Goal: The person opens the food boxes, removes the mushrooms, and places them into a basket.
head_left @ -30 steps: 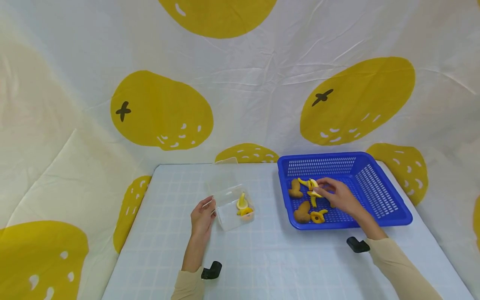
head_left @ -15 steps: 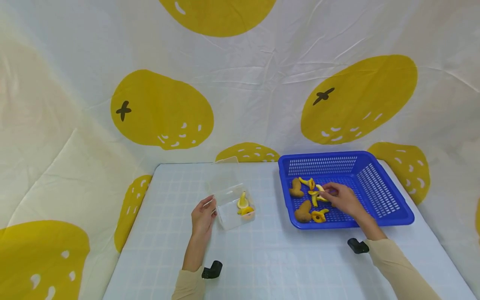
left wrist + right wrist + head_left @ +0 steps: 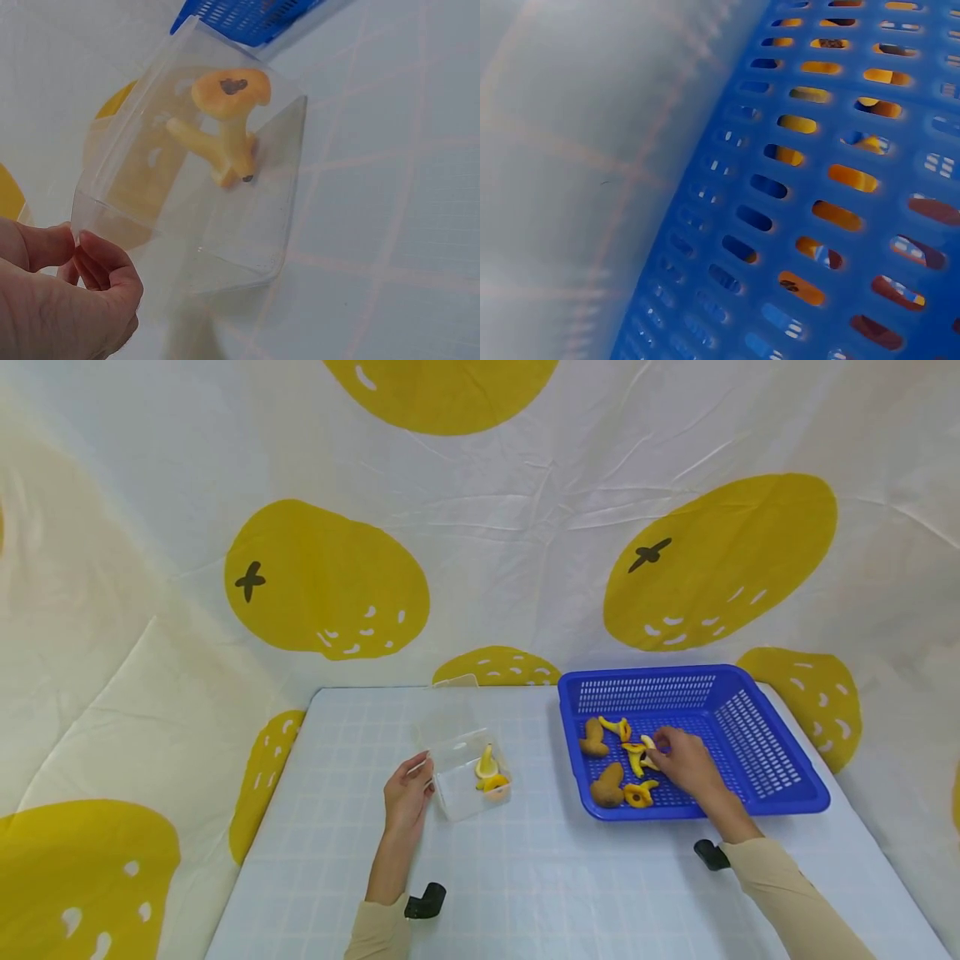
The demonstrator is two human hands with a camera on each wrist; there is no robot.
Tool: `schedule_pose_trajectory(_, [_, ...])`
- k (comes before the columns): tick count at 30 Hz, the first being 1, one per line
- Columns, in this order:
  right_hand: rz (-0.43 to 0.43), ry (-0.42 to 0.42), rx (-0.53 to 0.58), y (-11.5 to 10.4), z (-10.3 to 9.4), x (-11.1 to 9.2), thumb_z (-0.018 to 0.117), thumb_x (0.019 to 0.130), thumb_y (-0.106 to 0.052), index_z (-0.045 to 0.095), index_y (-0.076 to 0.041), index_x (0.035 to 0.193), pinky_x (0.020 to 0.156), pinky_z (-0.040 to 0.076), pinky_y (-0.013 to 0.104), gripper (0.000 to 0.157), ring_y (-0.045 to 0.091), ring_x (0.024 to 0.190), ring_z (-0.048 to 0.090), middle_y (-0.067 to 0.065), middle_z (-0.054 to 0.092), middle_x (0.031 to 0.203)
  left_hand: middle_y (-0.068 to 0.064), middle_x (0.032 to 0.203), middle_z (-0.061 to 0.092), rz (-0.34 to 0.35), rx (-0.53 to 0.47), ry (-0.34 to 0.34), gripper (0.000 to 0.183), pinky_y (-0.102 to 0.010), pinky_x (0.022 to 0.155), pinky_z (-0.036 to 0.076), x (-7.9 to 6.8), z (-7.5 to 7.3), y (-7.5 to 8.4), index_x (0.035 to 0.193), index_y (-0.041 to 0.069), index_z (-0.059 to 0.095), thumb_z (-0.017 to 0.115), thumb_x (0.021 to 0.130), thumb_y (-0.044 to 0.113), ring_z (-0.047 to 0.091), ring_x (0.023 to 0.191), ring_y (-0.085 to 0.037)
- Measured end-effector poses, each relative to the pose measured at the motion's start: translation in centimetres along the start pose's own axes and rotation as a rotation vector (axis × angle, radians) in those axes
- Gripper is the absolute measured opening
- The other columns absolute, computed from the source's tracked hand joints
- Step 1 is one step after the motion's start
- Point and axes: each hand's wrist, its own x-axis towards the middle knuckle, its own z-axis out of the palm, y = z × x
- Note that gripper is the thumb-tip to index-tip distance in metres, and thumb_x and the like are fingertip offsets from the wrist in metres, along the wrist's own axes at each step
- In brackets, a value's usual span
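Note:
My left hand [image 3: 407, 789] pinches the rim of a clear plastic container [image 3: 225, 262] between thumb and fingers. Inside lie two yellow chanterelle mushrooms, one upright-looking chanterelle [image 3: 487, 764] and one beside it [image 3: 492, 783]. Over the blue basket, my right hand [image 3: 686, 764] reaches in with its fingers curled at a pale yellow chanterelle [image 3: 648, 744], which the fingertips partly hide. Close by in the basket are more chanterelles: one at the back [image 3: 618, 727], one in the middle [image 3: 635, 758] and one in front [image 3: 640, 793].
The blue slotted basket [image 3: 780, 789] stands at the table's right; its side wall [image 3: 780, 187] fills much of the right wrist view. Two brown lumpy pieces, a rear piece [image 3: 593, 739] and a front piece [image 3: 607, 786], lie along its left side. The container's clear lid [image 3: 446, 710] stands raised behind it.
My right hand has moved down and slightly right inside the basket, bringing the pale chanterelle with it. The middle chanterelle has shifted a little right. My left hand stays at the container.

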Motion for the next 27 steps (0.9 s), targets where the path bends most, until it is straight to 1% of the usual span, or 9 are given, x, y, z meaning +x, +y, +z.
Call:
schedule_pose_trajectory(2, [-0.003, 0.015, 0.000, -0.1, 0.0, 0.0, 0.070, 0.094, -0.004, 0.064, 0.015, 0.112, 0.079, 0.055, 0.057, 0.027, 0.045, 0.092, 0.066, 0.032, 0.067, 0.105, -0.005, 0.098, 0.064, 0.005, -0.005, -0.002, 0.037, -0.022, 0.071, 0.051, 0.0, 0.0, 0.0, 0.133, -0.009, 0.059, 0.067, 0.100, 0.006, 0.059, 0.085, -0.014])
schedule_pose_trajectory(6, [-0.011, 0.035, 0.026, -0.8, -0.1, 0.0, 0.068, 0.097, -0.005, 0.063, 0.014, 0.116, 0.080, 0.055, 0.057, 0.027, 0.044, 0.093, 0.065, 0.032, 0.065, 0.109, -0.007, 0.101, 0.065, 0.014, -0.015, -0.014, 0.037, -0.021, 0.070, 0.050, -0.1, 0.1, 0.0, 0.134, -0.009, 0.058, 0.066, 0.100, 0.005, 0.059, 0.085, -0.014])
schedule_pose_trajectory(10, [-0.052, 0.055, 0.066, -2.0, -0.2, 0.2, 0.066, 0.099, -0.005, 0.064, 0.012, 0.113, 0.080, 0.056, 0.056, 0.023, 0.044, 0.094, 0.066, 0.029, 0.067, 0.105, -0.011, 0.105, 0.066, 0.015, -0.019, -0.016, 0.037, -0.020, 0.070, 0.050, -0.2, 0.1, 0.1, 0.134, -0.009, 0.058, 0.066, 0.101, 0.005, 0.060, 0.087, -0.014])
schedule_pose_trajectory(15, [-0.101, 0.062, 0.146, -4.2, -0.2, 0.5, 0.067, 0.099, -0.005, 0.066, 0.008, 0.108, 0.074, 0.058, 0.048, 0.016, 0.038, 0.090, 0.067, 0.022, 0.069, 0.098, -0.011, 0.106, 0.066, 0.011, -0.016, -0.012, 0.038, -0.021, 0.071, 0.050, -0.2, 0.0, 0.1, 0.135, -0.009, 0.058, 0.067, 0.100, 0.006, 0.061, 0.087, -0.015])
schedule_pose_trajectory(18, [-0.115, 0.058, 0.185, -5.6, -0.2, 0.6, 0.068, 0.099, -0.006, 0.066, 0.006, 0.107, 0.077, 0.058, 0.047, 0.014, 0.035, 0.090, 0.067, 0.019, 0.069, 0.096, -0.011, 0.107, 0.066, 0.011, -0.015, -0.014, 0.039, -0.022, 0.072, 0.051, -0.1, 0.0, 0.0, 0.135, -0.009, 0.058, 0.067, 0.100, 0.007, 0.061, 0.089, -0.016])
schedule_pose_trajectory(20, [-0.125, 0.054, 0.207, -6.4, -0.2, 0.8, 0.068, 0.099, -0.006, 0.066, 0.005, 0.108, 0.082, 0.057, 0.050, 0.014, 0.035, 0.091, 0.067, 0.018, 0.069, 0.097, -0.011, 0.107, 0.065, 0.010, -0.013, -0.015, 0.039, -0.022, 0.072, 0.051, -0.1, 0.0, 0.0, 0.135, -0.009, 0.058, 0.067, 0.101, 0.007, 0.061, 0.089, -0.016])
schedule_pose_trajectory(23, [-0.141, 0.041, 0.238, -7.6, -0.1, 1.0, 0.067, 0.100, -0.006, 0.067, 0.005, 0.108, 0.085, 0.056, 0.050, 0.014, 0.034, 0.092, 0.067, 0.018, 0.070, 0.098, -0.012, 0.107, 0.065, 0.011, -0.010, -0.014, 0.038, -0.022, 0.072, 0.051, 0.0, 0.0, 0.0, 0.135, -0.009, 0.058, 0.066, 0.101, 0.006, 0.061, 0.089, -0.016])
schedule_pose_trajectory(27, [-0.139, 0.011, 0.269, -8.9, 0.2, 1.4, 0.067, 0.101, -0.009, 0.067, 0.004, 0.110, 0.084, 0.058, 0.044, 0.016, 0.031, 0.092, 0.067, 0.016, 0.070, 0.100, -0.014, 0.109, 0.066, 0.014, -0.010, -0.014, 0.038, -0.022, 0.071, 0.051, 0.0, 0.0, 0.0, 0.135, -0.010, 0.057, 0.065, 0.101, 0.005, 0.062, 0.089, -0.016])
